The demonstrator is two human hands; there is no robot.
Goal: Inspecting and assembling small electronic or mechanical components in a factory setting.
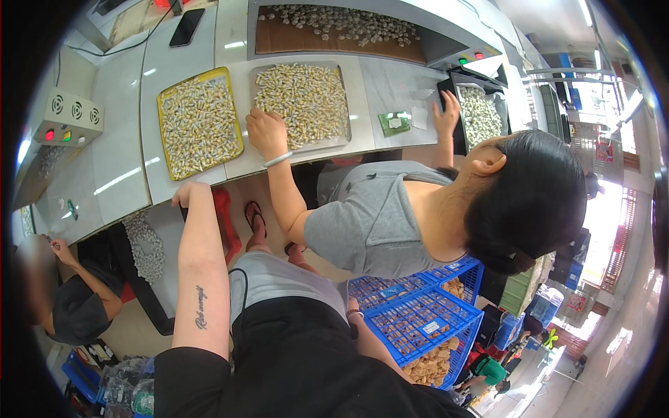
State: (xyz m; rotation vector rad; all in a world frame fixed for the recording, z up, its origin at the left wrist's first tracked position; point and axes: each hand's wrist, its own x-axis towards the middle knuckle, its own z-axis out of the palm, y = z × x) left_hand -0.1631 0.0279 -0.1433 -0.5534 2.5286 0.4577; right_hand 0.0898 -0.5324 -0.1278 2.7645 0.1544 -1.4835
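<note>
My left hand (190, 194) rests against the front edge of the worktable (115, 171), just below a yellow-rimmed tray (235, 129) full of small white-and-yellow pieces. Its fingers are bent down and mostly hidden, so I cannot tell whether they hold anything. My right hand (353, 304) hangs low beside my thigh, close to some blue crates (390, 304). A dark bracelet circles that wrist; the fingers are out of sight. Beside the yellow tray lies a grey tray (346, 104) with similar pieces, and a co-worker's hand (267, 132) touches its left side.
A person in grey (390, 216) sits close on my right, another hand (447, 115) near a black bin (456, 129) of pale pieces. A green packet (394, 123), a phone (187, 28) and a fan box (73, 111) are on the table. Another person (87, 299) works at left.
</note>
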